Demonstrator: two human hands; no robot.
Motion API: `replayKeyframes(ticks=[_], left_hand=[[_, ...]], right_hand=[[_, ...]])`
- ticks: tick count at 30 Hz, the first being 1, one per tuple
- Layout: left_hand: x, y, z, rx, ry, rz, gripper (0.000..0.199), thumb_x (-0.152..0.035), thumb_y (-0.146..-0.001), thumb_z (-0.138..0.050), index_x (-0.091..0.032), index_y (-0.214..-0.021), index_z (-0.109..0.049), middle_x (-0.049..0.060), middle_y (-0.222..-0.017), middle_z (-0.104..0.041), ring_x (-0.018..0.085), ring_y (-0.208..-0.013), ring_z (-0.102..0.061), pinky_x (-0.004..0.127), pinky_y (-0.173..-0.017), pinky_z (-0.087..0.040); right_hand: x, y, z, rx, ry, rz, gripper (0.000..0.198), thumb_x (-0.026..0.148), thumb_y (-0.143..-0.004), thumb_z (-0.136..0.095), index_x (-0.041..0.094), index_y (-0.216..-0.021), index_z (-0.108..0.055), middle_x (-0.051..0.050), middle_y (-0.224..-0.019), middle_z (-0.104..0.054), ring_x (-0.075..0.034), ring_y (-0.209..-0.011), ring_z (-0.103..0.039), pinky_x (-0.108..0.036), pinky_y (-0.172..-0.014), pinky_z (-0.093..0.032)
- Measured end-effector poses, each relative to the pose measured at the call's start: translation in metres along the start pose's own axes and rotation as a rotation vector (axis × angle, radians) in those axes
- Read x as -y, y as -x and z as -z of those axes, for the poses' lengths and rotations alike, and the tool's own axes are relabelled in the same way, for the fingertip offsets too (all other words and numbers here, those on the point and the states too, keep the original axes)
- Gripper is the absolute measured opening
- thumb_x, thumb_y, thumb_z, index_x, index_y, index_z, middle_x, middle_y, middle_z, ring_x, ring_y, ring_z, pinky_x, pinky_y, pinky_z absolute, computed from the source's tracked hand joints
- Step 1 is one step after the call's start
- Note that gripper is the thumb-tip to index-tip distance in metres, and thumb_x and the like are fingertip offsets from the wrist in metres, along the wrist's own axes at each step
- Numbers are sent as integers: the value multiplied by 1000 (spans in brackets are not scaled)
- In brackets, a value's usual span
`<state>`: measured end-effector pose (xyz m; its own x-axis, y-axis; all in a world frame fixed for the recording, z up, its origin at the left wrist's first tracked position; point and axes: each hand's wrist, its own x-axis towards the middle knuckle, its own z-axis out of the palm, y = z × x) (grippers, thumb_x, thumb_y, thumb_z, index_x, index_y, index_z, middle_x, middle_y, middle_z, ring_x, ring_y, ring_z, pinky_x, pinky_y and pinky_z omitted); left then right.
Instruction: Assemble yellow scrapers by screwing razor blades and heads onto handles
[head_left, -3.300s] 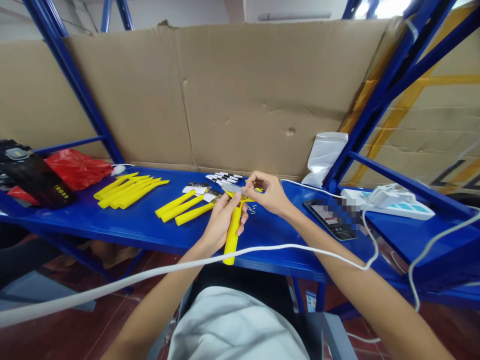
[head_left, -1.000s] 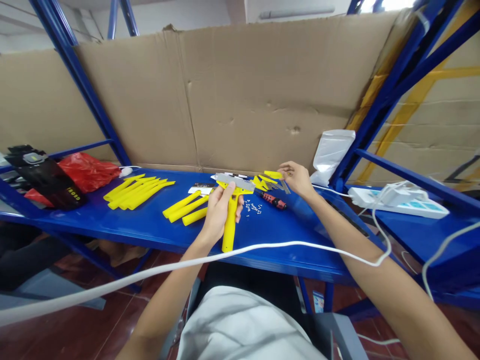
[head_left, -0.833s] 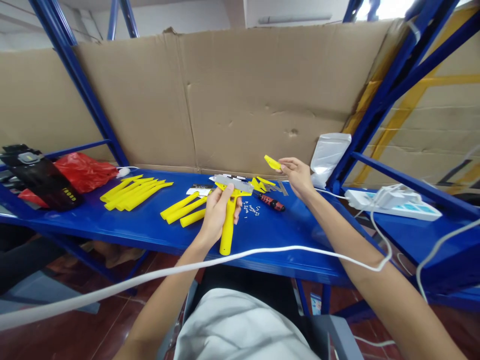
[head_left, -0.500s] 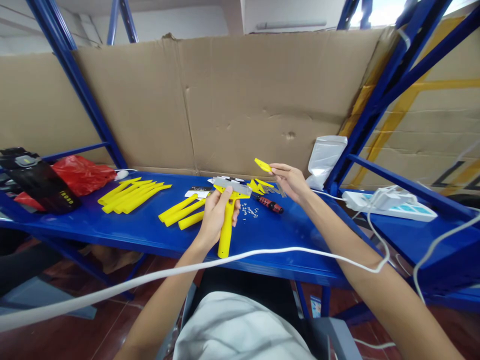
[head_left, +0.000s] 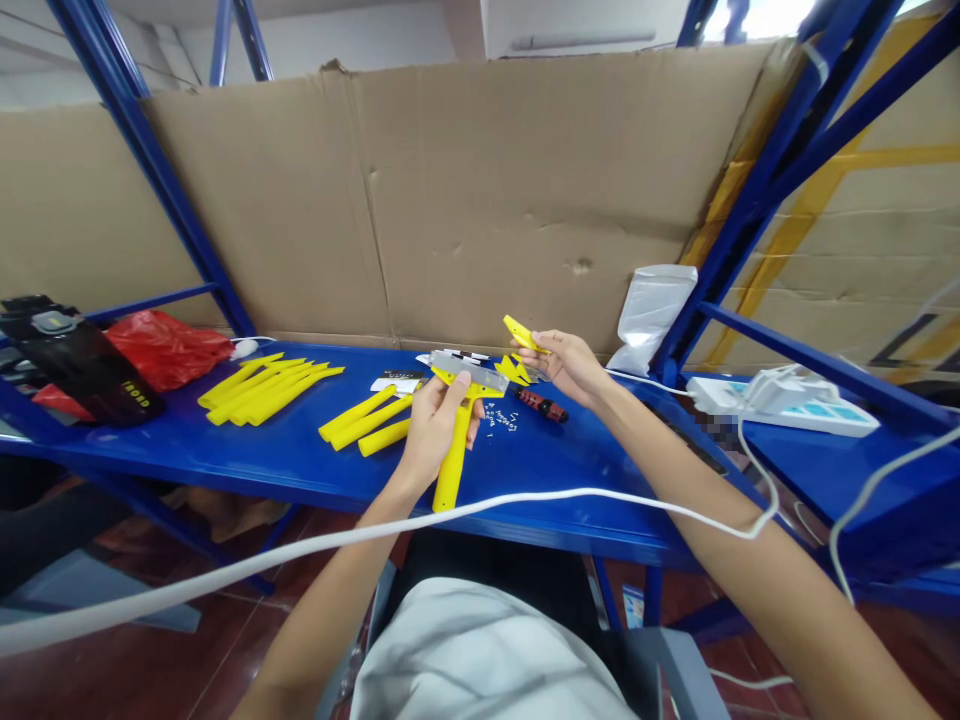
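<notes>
My left hand (head_left: 433,428) is closed around the neck of a yellow-handled scraper (head_left: 451,470), its metal blade (head_left: 480,376) lying across the top. Up and to the right, my right hand (head_left: 571,366) pinches a small flat yellow plastic piece (head_left: 519,332) in the air, apart from the scraper. Below it on the table are several similar yellow pieces (head_left: 510,372) and some loose metal parts. A red and black screwdriver (head_left: 543,405) lies near the right hand. Several yellow handles (head_left: 365,421) rest left of my left hand.
More yellow handles (head_left: 266,390) lie further left on the blue table (head_left: 285,462), near a black bottle (head_left: 82,365) and a red plastic bag (head_left: 169,350). A white cable (head_left: 315,550) crosses in front of my forearms. At right is a power strip (head_left: 795,405). Cardboard (head_left: 525,200) stands behind.
My right hand has come slightly left and down with the yellow piece, closer to the scraper. The left hand keeps its hold, almost unmoved.
</notes>
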<state>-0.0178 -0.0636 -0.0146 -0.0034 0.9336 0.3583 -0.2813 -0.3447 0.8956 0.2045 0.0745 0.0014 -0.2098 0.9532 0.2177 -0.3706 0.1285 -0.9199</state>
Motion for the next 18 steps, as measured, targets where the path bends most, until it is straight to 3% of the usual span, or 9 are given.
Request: replayKeyframes(ticks=[5,7,11,15,18], left_hand=[[0,0,-1,18,-32,-3,49,-66,-95,-78,-19,-98,-63,0,-74,-71,10,-45,-58,22,-39,-47],[-1,1,-2,20,-31,-3,51,-68,-95,-78,-19,-97,-63,0,-73,-71,10,-44,-57,22,-39,-47],[-4,2,-4,17,-36,-3,52,-68,-93,-80,-19,-94,-63,0,-71,-70,10,-43,-57,22,-38,-46],[-4,2,-4,32,-51,-2,51,-67,-93,-80,-19,-92,-62,0,-71,-71,10,-42,-57,22,-39,-47],[-4,2,-4,35,-55,2,50,-66,-93,-80,-19,-92,-62,1,-71,-71,10,-42,-57,22,-39,-47]], right_hand=[[-1,1,0,-43,-2,-3,24,15,-91,-83,22,-90,-60,-6,-89,-84,-14,-68,-77,-28,-74,-73],[-1,2,0,-60,-1,2,21,10,-90,-80,22,-93,-62,-6,-96,-85,-12,-68,-78,-26,-75,-72],[1,6,-4,-60,0,14,15,9,-90,-77,20,-91,-66,-11,-114,-87,-14,-87,-83,-26,-88,-71],[3,8,-8,-38,-30,66,20,26,-90,-87,21,-90,-67,-10,-106,-85,-23,-113,-84,-35,-110,-66],[2,8,-9,-37,-42,116,24,27,-85,-92,21,-93,-70,-7,-106,-85,-22,-116,-83,-33,-113,-64]])
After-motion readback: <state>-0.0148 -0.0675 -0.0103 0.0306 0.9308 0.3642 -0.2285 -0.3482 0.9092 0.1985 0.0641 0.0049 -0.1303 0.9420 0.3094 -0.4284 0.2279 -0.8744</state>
